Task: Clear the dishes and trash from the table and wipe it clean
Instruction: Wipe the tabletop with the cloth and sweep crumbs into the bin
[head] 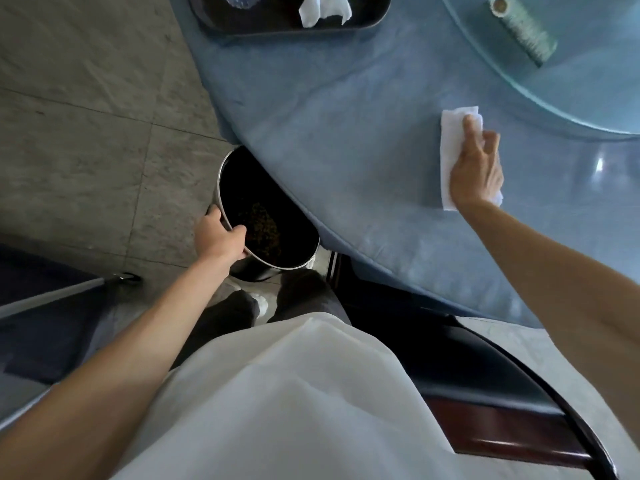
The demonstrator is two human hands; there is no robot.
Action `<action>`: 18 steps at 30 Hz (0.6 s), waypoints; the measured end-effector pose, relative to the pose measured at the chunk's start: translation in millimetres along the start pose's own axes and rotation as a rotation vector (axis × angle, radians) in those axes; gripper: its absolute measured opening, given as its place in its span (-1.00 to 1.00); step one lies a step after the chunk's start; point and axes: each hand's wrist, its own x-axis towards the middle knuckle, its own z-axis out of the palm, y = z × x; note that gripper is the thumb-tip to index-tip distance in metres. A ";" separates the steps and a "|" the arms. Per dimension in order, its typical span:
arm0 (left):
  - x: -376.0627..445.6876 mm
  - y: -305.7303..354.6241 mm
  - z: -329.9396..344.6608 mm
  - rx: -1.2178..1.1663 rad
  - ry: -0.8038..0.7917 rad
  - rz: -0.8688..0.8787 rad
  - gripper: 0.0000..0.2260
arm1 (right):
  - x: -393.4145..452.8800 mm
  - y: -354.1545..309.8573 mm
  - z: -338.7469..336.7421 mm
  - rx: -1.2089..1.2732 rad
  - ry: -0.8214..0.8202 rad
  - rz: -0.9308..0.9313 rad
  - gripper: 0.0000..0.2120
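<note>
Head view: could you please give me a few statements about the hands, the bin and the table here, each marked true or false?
1. The right hand presses a white paper towel onto the blue tablecloth. True.
2. The left hand rests flat on the table. False: its grip is on the rim of the bin, held below the table edge.
3. The bin is empty. False: brownish debris lies inside it.
4. A dark tray holding crumpled white paper sits at the far edge of the table. True.
5. A roll lies on the glass turntable. True.
</note>
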 end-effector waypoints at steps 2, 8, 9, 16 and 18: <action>1.5 -2.2 4.9 -0.001 -0.014 0.005 -0.59 | -11.7 5.1 11.0 -0.031 -0.012 0.027 -0.29; 0.2 -3.8 10.9 0.021 -0.020 0.030 -0.77 | -45.8 -40.3 45.9 -0.090 -0.076 -0.147 -0.19; -0.8 -3.8 11.8 0.017 -0.018 0.032 -0.76 | -58.9 -56.0 52.5 -0.086 -0.097 -0.210 -0.21; -11.8 0.6 5.0 -0.040 -0.016 0.032 -0.72 | -159.5 -176.1 87.8 -0.114 -0.303 -0.841 -0.31; -11.9 2.7 -2.9 -0.061 -0.015 0.024 -0.72 | -151.7 -178.4 78.2 0.022 -0.261 -0.820 -0.35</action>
